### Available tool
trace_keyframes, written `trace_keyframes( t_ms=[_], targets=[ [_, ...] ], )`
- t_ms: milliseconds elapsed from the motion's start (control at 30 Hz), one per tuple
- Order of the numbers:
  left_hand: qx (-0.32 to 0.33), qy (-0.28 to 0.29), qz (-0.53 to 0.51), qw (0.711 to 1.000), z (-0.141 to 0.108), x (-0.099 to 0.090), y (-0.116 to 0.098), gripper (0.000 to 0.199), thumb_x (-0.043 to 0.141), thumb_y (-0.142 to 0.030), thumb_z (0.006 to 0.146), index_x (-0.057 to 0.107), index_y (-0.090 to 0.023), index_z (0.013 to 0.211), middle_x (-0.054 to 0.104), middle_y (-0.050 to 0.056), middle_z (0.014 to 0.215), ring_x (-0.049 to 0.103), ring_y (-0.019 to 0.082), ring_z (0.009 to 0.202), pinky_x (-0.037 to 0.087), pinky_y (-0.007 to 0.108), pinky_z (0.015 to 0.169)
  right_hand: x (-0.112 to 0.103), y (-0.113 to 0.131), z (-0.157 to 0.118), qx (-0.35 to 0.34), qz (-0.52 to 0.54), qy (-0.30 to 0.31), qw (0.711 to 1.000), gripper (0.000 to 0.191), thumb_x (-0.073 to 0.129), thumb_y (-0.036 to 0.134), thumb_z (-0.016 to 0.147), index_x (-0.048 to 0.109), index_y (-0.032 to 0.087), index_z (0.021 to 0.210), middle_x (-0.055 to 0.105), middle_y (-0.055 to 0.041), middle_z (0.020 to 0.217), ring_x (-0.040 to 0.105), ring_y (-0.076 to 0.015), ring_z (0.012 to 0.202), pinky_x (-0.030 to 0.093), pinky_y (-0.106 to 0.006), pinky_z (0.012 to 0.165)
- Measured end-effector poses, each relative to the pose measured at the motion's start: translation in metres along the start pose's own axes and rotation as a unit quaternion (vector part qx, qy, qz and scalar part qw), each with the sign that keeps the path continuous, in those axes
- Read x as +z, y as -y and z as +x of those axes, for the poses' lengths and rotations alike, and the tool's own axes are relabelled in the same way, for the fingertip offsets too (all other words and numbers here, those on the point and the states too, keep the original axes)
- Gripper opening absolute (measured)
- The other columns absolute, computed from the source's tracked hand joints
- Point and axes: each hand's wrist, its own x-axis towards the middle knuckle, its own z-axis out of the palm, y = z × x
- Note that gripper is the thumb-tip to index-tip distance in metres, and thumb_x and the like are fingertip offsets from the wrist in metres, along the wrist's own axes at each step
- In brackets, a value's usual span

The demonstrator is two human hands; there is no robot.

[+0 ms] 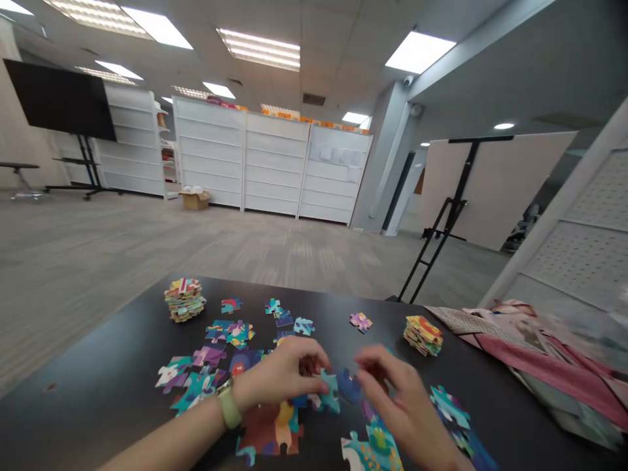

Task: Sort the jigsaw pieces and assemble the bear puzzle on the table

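My left hand [289, 369], with a green watch band on the wrist, pinches a teal puzzle piece [330, 391] between thumb and fingers above the black table. To its right, my right hand [392, 386] is blurred, its thumb and fingers curled near a dark blue piece [348, 386]; whether it grips anything is unclear. Joined brown pieces [265, 428] lie below my left hand. A teal and yellow cluster [375, 448] sits below my right hand. More pieces [199, 386] are spread left of my left wrist.
On the black table [98, 366] stand a left stack of pieces [184, 299] and a right stack [423, 335]. A loose purple piece [361, 321] lies between them. Another cluster [451, 409] is at the right, and pink and grey cloth [554, 353] covers the right edge.
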Motion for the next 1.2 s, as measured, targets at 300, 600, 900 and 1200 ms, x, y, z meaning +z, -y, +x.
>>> trace_keyframes(
  t_ms=[300, 600, 900, 1200],
  targets=[
    [-0.054, -0.081, 0.183, 0.978, 0.007, -0.019, 0.011, 0.025, 0.070, -0.025, 0.083, 0.069, -0.022, 0.108, 0.072, 0.002, 0.090, 0.068, 0.019, 0.082, 0.050, 0.026, 0.078, 0.040, -0.060, 0.050, 0.008, 0.010, 0.135, 0.991, 0.034, 0.054, 0.044, 0.094, 0.064, 0.022, 0.117, 0.061, 0.0031, 0.069, 0.057, -0.0159, 0.063, 0.039, -0.024, 0.058],
    [-0.238, -0.048, 0.331, 0.912, -0.028, -0.154, 0.041, 0.048, 0.083, -0.031, 0.062, 0.073, -0.020, 0.108, 0.073, 0.009, 0.106, 0.066, 0.032, 0.100, 0.048, 0.036, 0.087, 0.026, -0.109, 0.064, 0.062, -0.023, -0.091, 0.994, 0.050, 0.051, 0.051, 0.090, 0.064, 0.020, 0.127, 0.064, 0.0005, 0.068, 0.061, -0.0186, 0.060, 0.052, -0.028, 0.061],
    [-0.256, 0.032, 0.320, 0.912, -0.027, -0.137, 0.060, 0.053, 0.084, -0.031, 0.052, 0.073, -0.023, 0.104, 0.068, 0.004, 0.110, 0.064, 0.030, 0.103, 0.047, 0.031, 0.085, 0.041, -0.102, 0.056, -0.006, -0.178, -0.132, 0.975, 0.028, 0.054, 0.025, 0.088, 0.070, 0.022, 0.110, 0.063, -0.0125, 0.119, 0.058, -0.0301, 0.120, 0.047, -0.047, 0.103],
    [-0.268, 0.010, 0.299, 0.916, -0.026, -0.142, 0.082, 0.050, 0.075, -0.025, 0.052, 0.066, -0.023, 0.101, 0.069, 0.000, 0.099, 0.065, 0.024, 0.086, 0.046, 0.025, 0.068, 0.030, -0.085, 0.070, -0.069, -0.172, -0.076, 0.980, 0.023, 0.053, 0.010, 0.085, 0.068, 0.023, 0.098, 0.064, -0.0076, 0.112, 0.061, -0.0248, 0.108, 0.043, -0.047, 0.105]
  ],
)
